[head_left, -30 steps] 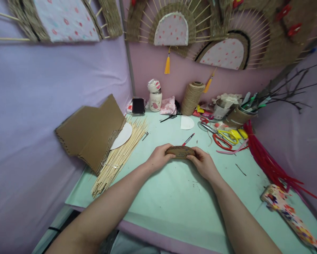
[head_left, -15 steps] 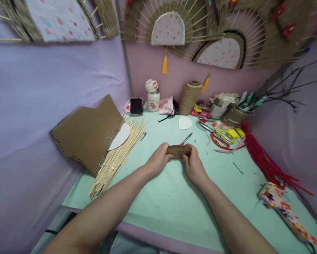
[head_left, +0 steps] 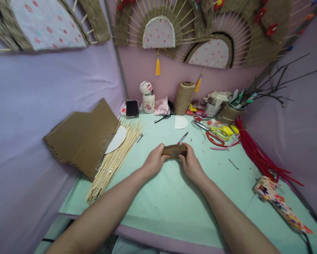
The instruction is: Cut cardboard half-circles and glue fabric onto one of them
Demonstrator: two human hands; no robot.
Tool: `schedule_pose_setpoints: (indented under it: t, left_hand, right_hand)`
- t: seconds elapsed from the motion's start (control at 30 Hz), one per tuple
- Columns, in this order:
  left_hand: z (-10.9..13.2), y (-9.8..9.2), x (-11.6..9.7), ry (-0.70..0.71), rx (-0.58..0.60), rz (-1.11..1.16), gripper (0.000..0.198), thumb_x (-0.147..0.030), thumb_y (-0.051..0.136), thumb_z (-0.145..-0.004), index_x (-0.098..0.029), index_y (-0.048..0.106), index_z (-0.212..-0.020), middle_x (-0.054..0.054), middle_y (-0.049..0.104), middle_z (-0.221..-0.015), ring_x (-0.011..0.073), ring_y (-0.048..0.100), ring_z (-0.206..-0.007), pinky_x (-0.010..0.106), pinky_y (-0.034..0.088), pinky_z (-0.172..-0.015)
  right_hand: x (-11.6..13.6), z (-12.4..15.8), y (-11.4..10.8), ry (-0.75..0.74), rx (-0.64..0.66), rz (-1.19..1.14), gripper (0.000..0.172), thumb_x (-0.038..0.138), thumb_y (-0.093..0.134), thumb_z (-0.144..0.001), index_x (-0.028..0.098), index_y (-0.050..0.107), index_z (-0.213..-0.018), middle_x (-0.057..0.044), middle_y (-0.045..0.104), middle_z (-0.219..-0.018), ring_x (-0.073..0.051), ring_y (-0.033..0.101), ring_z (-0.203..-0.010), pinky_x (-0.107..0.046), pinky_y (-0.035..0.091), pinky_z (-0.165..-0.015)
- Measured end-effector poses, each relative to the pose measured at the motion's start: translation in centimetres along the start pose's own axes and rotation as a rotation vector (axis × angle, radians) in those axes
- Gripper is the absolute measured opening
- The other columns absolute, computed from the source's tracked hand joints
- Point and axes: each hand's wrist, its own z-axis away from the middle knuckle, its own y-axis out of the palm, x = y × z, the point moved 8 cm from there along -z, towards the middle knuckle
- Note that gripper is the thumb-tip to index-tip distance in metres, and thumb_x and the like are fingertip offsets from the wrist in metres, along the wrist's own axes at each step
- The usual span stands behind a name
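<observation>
Cardboard piece (head_left: pixel 174 151) sits gripped at each end by left hand (head_left: pixel 154 162) and right hand (head_left: pixel 191 164); pressing inward too hard could buckle it.

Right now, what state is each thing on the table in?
cardboard piece, gripped at both ends
left hand, closed on its left end
right hand, closed on its right end
twine spool, upright
phone, screen dark
skewers, lying flat in a pile
cardboard sheets, propped against the left wall
</observation>
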Motion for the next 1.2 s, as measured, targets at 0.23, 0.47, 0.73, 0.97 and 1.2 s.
schedule_pose_setpoints:
  t: [0.23,0.47,0.73,0.97,1.2]
  left_hand:
    - [-0.8,-1.2,0.0,-0.063,0.049,0.504,0.035,-0.026,0.062,-0.076,-0.018,0.053,-0.109,0.007,0.065,-0.115,0.0214,0.06,-0.105,0.032,0.046,-0.087]
    - [-0.9,0.1,1.1,-0.147,0.109,0.788,0.056,-0.029,0.075,-0.07,-0.017,0.054,-0.121,0.011,0.064,-0.123,0.0277,0.057,-0.113,0.039,0.043,-0.094]
    - [-0.7,-0.2,-0.3,-0.095,0.13,0.659,0.049,-0.027,0.071,-0.073,-0.017,0.053,-0.117,0.009,0.065,-0.116,0.0244,0.058,-0.109,0.035,0.044,-0.093]
    - [0.2,0.5,-1.7,-0.029,0.233,0.389,0.025,-0.024,0.062,-0.077,-0.017,0.055,-0.099,0.003,0.064,-0.098,0.0193,0.058,-0.09,0.028,0.045,-0.076]
    - [-0.2,0.4,-1.2,-0.103,0.236,0.514,0.036,-0.029,0.07,-0.073,-0.017,0.055,-0.103,0.006,0.066,-0.103,0.0217,0.06,-0.095,0.031,0.047,-0.078]
  right_hand:
    - [1.6,-0.6,-3.8,0.052,0.012,-0.496,0.042,0.031,0.07,-0.074,0.021,0.057,-0.113,-0.01,0.066,-0.116,-0.024,0.063,-0.105,-0.04,0.05,-0.092]
    - [2.2,0.1,-4.3,0.184,-0.03,-0.607,0.022,0.037,0.072,-0.072,0.018,0.069,-0.083,-0.006,0.075,-0.085,-0.022,0.069,-0.082,-0.033,0.053,-0.076]
    - [2.5,0.0,-4.2,0.168,0.005,-0.636,0.031,0.032,0.076,-0.067,0.018,0.067,-0.094,-0.007,0.074,-0.096,-0.022,0.068,-0.089,-0.032,0.052,-0.079]
    - [2.5,0.2,-3.8,0.181,0.062,-0.505,0.022,0.031,0.073,-0.069,0.017,0.072,-0.085,-0.002,0.073,-0.08,-0.018,0.064,-0.073,-0.026,0.048,-0.065]
    - [1.7,0.2,-3.8,0.252,-0.015,-0.578,0.023,0.033,0.077,-0.066,0.016,0.074,-0.081,-0.002,0.072,-0.074,-0.017,0.062,-0.068,-0.025,0.046,-0.06]
